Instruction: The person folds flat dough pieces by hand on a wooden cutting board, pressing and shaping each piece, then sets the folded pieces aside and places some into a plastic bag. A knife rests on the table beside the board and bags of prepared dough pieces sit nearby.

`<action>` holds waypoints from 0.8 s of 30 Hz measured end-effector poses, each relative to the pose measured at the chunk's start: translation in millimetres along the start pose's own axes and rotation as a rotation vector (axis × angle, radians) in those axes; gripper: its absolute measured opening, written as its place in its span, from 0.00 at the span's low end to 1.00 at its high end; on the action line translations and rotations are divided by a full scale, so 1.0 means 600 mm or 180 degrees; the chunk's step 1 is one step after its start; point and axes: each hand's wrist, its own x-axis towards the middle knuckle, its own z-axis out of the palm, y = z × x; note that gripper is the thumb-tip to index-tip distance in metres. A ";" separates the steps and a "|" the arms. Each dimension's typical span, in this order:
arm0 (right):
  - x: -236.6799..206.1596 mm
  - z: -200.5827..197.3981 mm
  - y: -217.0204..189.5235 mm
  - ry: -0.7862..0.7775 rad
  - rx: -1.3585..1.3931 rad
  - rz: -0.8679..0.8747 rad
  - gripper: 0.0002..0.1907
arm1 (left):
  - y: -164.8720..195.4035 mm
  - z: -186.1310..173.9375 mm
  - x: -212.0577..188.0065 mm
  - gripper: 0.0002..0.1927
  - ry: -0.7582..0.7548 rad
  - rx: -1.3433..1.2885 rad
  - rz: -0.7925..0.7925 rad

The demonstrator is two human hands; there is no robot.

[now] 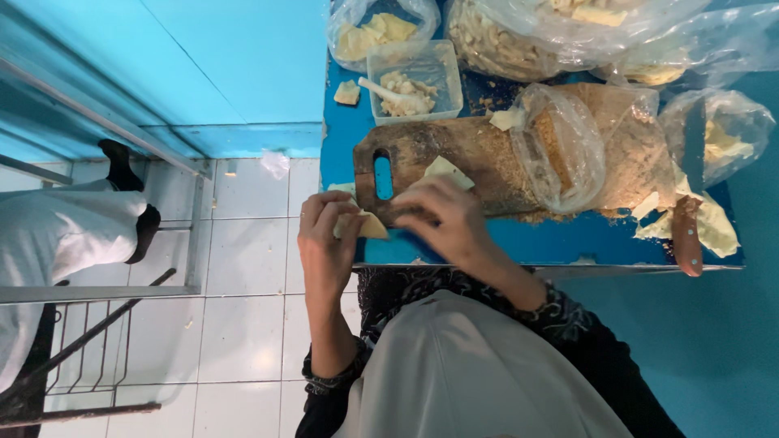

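Observation:
Both my hands meet at the near edge of a blue table. My left hand pinches a small pale yellow folded dough wrapper by its left side. The fingers of my right hand curl over the wrapper's right side, resting on the handle end of a worn wooden cutting board. Another pale wrapper lies on the board just beyond my right hand. Behind the board stands a clear plastic tub of crumbly filling with a white spoon in it.
An open bag of brown crumbs lies on the board's right end. Clear bags of wrappers crowd the back of the table. A wooden-handled knife lies at the right front edge. Another person in white stands at left on the tiled floor, beside a metal rack.

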 end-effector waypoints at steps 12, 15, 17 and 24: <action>0.006 0.060 0.012 -0.0280 0.1463 0.1166 0.23 | -0.027 0.011 -0.019 0.18 -0.0072 -0.1519 -0.0726; 0.025 0.007 0.026 -0.0256 0.1002 0.1031 0.24 | -0.032 0.024 -0.017 0.18 -0.0042 -0.1928 -0.1211; 0.029 -0.024 0.034 -0.0236 0.0216 0.0710 0.23 | -0.035 0.023 -0.015 0.21 -0.0006 -0.1990 -0.1365; 0.031 -0.026 0.055 -0.0082 -0.1201 0.0162 0.17 | -0.035 0.041 -0.012 0.18 -0.0238 -0.2387 -0.1414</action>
